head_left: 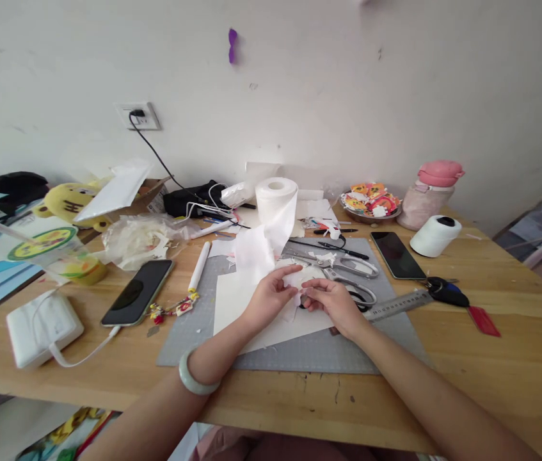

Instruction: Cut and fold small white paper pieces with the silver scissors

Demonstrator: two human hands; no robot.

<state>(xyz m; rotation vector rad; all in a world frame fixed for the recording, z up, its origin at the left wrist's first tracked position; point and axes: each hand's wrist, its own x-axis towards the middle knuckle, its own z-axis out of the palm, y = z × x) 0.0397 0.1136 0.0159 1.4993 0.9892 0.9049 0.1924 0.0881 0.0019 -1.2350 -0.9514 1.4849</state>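
Note:
Over the cutting mat [395, 339], my left hand [273, 296] has its thumb and fingers closed on a small white piece [294, 279] that looks like paper or thin cloth. Close beside it, my right hand [331, 301] pinches at the lower edge of the same piece, its fingertips nearly touching the left thumb. A white sheet [232, 307] lies under both hands. Behind them stands a white roll [271, 202] with a loose strip [254, 253] hanging toward me. Metal scissors [354, 266] rest just past my right hand, beside a steel ruler [395, 307].
To the right lie a phone [398, 255], keys [448, 292], a thread cone [436, 235] and a pink bottle [427, 198]. A bowl [371, 214] of wrapped packets stands behind. On the left are a charging phone [137, 293], a white power bank [44, 328] and a drink cup [79, 259].

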